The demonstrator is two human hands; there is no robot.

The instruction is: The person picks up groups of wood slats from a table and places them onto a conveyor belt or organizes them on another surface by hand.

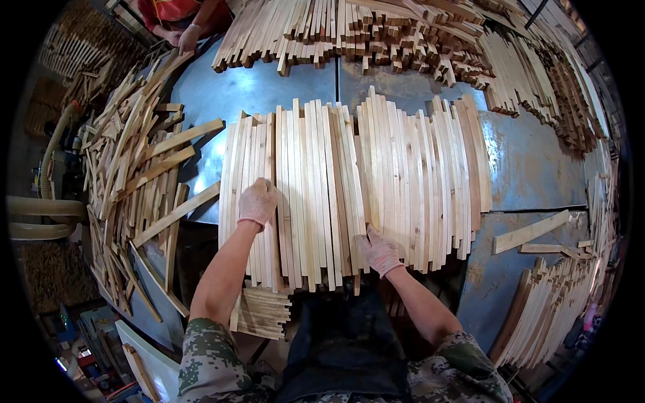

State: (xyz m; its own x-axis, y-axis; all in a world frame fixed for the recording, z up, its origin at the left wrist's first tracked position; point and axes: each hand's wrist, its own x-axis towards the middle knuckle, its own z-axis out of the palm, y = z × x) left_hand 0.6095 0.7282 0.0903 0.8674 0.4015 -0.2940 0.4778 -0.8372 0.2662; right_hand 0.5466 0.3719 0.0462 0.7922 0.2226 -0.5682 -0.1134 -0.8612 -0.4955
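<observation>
A broad row of pale wooden strips (pixel 306 195) lies side by side in front of me, with lengths running away from me and uneven ends. My left hand (pixel 259 203), in a pinkish knit glove, is closed over a strip in the left part of the row; its fingertips are partly hidden. At the near middle of the row, my right hand (pixel 381 252), gloved alike, has its thumb and fingers closed around the edge of a strip (pixel 357 201). That strip leans slightly across its neighbours. To its right lies a second group of strips (pixel 416 181).
Jumbled offcuts (pixel 138 168) heap up on the left. Stacked strips (pixel 396 33) line the far side of the metal table (pixel 531 161). More strips (pixel 547 309) lie at the near right, by loose pieces (pixel 531 232). Another person's gloved hand (pixel 190 38) touches wood at the far left.
</observation>
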